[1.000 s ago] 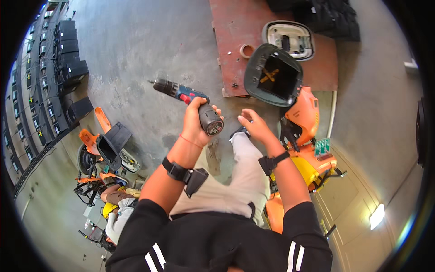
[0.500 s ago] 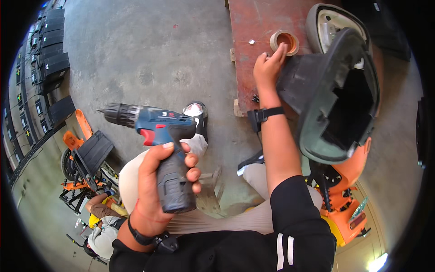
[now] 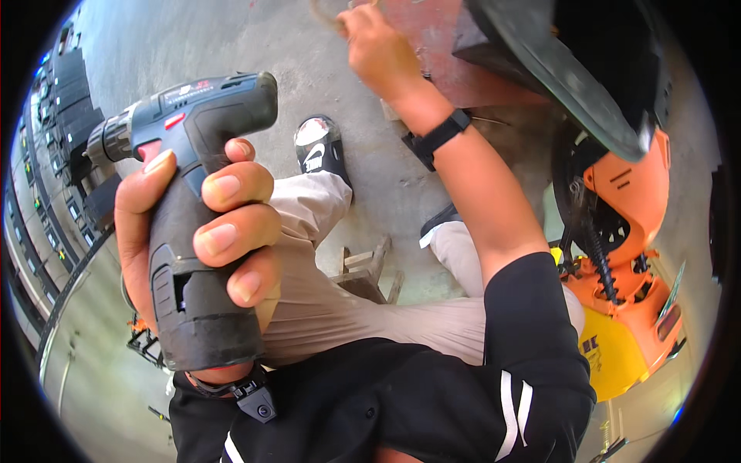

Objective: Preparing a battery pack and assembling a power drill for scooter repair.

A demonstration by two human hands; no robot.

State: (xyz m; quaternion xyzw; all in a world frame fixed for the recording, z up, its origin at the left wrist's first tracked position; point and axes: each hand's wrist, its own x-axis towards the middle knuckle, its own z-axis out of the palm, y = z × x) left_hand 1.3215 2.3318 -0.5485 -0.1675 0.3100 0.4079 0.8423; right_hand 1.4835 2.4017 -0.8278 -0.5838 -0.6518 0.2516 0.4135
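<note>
My left hand (image 3: 231,208) is wrapped round the black grip of a blue-and-black cordless drill (image 3: 208,116), its chuck pointing left. The drill is raised close in front of me, with a finger by its red trigger. At the top edge, my right hand (image 3: 378,50) is stretched away from me, fingers closed on a tan ring that looks like a roll of tape (image 3: 328,15). The picture's edge cuts the roll off and blur softens it. Right of that hand, a large black plastic shell (image 3: 571,85) lies over the red tabletop (image 3: 494,81).
Orange scooter bodywork (image 3: 629,193) with a yellow panel (image 3: 614,355) stands at my right. A small wooden stool (image 3: 367,274) is between my legs. Black boxes (image 3: 69,116) line the far left. My shoe (image 3: 318,150) rests on the concrete floor.
My right hand has moved left off the table, taking the roll with it. The drill has come up and closer in my left hand. The view has shifted, bringing more of the orange scooter in.
</note>
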